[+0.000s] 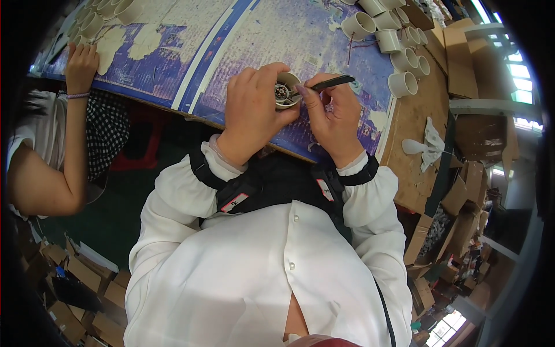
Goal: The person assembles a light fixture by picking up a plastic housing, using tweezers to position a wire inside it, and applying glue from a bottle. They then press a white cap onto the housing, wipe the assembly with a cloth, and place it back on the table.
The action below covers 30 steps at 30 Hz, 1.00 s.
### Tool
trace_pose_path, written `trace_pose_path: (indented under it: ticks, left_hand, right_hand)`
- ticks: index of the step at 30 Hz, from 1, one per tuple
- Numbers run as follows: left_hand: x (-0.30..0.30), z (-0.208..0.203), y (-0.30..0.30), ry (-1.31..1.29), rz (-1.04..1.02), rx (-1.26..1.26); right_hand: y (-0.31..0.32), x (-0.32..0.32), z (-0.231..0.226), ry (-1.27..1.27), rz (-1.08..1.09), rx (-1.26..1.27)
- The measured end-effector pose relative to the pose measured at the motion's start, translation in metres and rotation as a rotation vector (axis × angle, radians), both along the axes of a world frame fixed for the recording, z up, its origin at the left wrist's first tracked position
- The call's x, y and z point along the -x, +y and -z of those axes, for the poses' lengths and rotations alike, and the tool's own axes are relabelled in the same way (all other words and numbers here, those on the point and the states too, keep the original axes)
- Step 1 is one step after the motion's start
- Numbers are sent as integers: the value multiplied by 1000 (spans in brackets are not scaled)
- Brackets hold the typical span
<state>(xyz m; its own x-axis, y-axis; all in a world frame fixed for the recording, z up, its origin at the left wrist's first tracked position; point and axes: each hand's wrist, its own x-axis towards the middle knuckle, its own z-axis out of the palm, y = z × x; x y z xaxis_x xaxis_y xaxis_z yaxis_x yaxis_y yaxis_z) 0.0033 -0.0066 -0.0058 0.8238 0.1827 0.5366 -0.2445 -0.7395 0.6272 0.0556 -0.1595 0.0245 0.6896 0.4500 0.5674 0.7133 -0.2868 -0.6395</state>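
My left hand point(252, 104) is wrapped round a short cream plastic cylinder point(293, 77) near the table's front edge. Its mouth faces up and shows a round hub with spokes and small metal parts point(282, 92) inside. In my right hand point(335, 113), a slim black tool point(336, 82) that looks like tweezers is pinched between thumb and fingers. The tool's lower end reaches over the cylinder's rim toward the hub; its exact tip is too small to make out. My right thumb is close beside the rim.
Several similar cream cylinders point(403, 84) stand at the right, some with thin wires, and more point(91, 25) at the far left. A co-worker's hand point(81, 66) rests on the table's left edge. A white crumpled piece point(432, 144) and cardboard boxes point(462, 55) are at right.
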Motion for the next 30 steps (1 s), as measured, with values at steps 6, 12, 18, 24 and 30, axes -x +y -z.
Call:
trace_pose_path:
  ticks: [6, 12, 18, 24, 30]
  left_hand:
    - [0, -1, 0, -5, -1, -11]
    - [0, -1, 0, 2, 1, -4]
    - [-1, 0, 0, 1, 2, -4]
    - [-1, 0, 0, -14, 6, 1]
    - [0, 2, 1, -23, -2, -10]
  right_hand:
    - [-7, -2, 2, 101, 29, -11]
    - [-5, -1, -1, 85, 17, 37]
    - [-5, -4, 3, 105, 10, -14]
    - [-3, -2, 0, 91, 0, 3]
    - [0, 3, -3, 28, -6, 22]
